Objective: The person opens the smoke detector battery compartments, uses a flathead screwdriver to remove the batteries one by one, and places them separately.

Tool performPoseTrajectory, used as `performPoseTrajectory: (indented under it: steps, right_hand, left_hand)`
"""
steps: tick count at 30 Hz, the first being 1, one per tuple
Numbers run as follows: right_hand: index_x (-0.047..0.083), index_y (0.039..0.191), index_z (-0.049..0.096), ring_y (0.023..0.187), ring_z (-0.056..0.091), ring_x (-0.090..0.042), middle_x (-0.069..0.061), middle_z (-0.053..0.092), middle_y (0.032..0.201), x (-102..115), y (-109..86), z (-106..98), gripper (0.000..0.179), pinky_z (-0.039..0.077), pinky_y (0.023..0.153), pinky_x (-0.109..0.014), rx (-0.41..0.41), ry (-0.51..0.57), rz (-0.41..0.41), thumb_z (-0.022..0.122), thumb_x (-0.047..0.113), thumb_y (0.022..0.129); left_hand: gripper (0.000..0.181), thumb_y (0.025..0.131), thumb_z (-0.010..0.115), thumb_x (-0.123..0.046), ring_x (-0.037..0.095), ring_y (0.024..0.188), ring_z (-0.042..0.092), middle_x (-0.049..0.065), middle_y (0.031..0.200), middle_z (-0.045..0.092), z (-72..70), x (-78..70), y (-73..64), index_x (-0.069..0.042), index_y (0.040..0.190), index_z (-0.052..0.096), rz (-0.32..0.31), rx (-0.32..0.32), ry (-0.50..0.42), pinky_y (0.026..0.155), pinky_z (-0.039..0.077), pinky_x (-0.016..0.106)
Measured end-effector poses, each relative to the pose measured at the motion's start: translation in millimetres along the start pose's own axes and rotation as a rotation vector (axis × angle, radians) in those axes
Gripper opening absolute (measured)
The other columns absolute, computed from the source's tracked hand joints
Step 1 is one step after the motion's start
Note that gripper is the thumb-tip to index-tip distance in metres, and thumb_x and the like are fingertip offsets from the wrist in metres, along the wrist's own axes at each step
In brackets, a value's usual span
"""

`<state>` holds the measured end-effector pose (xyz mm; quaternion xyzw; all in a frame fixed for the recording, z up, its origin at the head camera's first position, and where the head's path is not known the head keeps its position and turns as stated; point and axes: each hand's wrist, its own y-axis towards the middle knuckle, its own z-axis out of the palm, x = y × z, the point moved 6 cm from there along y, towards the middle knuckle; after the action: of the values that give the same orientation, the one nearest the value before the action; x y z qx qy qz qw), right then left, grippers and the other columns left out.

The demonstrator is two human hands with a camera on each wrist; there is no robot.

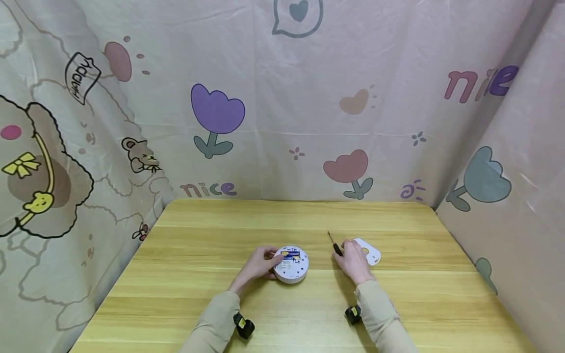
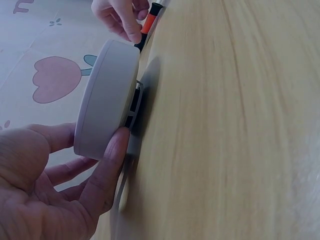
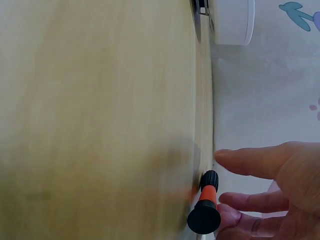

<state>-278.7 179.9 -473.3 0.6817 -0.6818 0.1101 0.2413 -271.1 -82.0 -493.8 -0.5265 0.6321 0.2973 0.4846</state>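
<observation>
My left hand (image 1: 260, 264) grips a round white device (image 1: 291, 269), like a smoke detector, by its left edge. Its upper face carries small print, dark marks and a blue-and-yellow part, which my thumb partly covers. In the left wrist view the device (image 2: 107, 97) is tilted just above the tabletop, with a thin wire-like piece under it. My right hand (image 1: 353, 262) is at a small screwdriver (image 1: 337, 249) with a black and orange handle. The right wrist view shows the thumb apart from the screwdriver (image 3: 207, 195) and the other fingers loosely bent beside it.
A white plate (image 1: 372, 255) with a hole lies just right of my right hand, partly hidden by it. The wooden table (image 1: 212, 235) meets patterned cloth (image 1: 282, 162) at the back and sides. Black wrist cameras (image 1: 244, 327) hang below both sleeves.
</observation>
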Motion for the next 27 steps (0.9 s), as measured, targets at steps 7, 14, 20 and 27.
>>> performPoseTrajectory:
  steps: [7,14,20,27]
  right_hand:
    - [0.003,0.069,0.055,0.06,0.048,-0.02,-0.009,0.053,0.07,-5.1,3.0,3.0,0.029,0.037,0.047,-0.028,0.064,-0.035,0.025,0.07,0.027,0.073]
    - [0.008,0.058,0.052,0.051,0.044,-0.017,-0.005,0.052,0.061,-7.1,5.4,5.5,0.03,0.031,0.041,-0.025,0.097,-0.053,0.042,0.068,0.028,0.075]
    - [0.008,0.057,0.05,0.05,0.045,-0.017,-0.005,0.051,0.059,-7.0,6.1,6.1,0.031,0.031,0.04,-0.025,0.113,-0.051,0.052,0.065,0.025,0.078]
    - [0.011,0.051,0.048,0.051,0.044,-0.017,-0.004,0.051,0.057,-8.4,6.2,5.6,0.033,0.03,0.04,-0.026,0.093,-0.055,0.051,0.063,0.022,0.079]
  left_hand:
    - [0.038,0.085,0.059,-0.022,0.016,0.073,0.056,0.016,0.098,0.057,0.4,1.3,1.3,0.0,0.116,0.054,-0.009,-0.006,-0.006,0.055,0.056,0.031]
    - [0.04,0.085,0.06,-0.024,0.016,0.071,0.057,0.016,0.098,0.057,0.9,3.2,1.9,-0.001,0.117,0.054,-0.019,-0.005,-0.018,0.055,0.056,0.031]
    - [0.042,0.085,0.06,-0.026,0.015,0.069,0.057,0.016,0.099,0.056,1.1,5.0,1.9,-0.001,0.118,0.053,-0.03,-0.003,-0.019,0.055,0.056,0.031]
    - [0.041,0.085,0.059,-0.026,0.015,0.07,0.057,0.016,0.1,0.056,1.3,4.0,1.8,-0.002,0.118,0.053,-0.036,-0.003,-0.017,0.055,0.056,0.03]
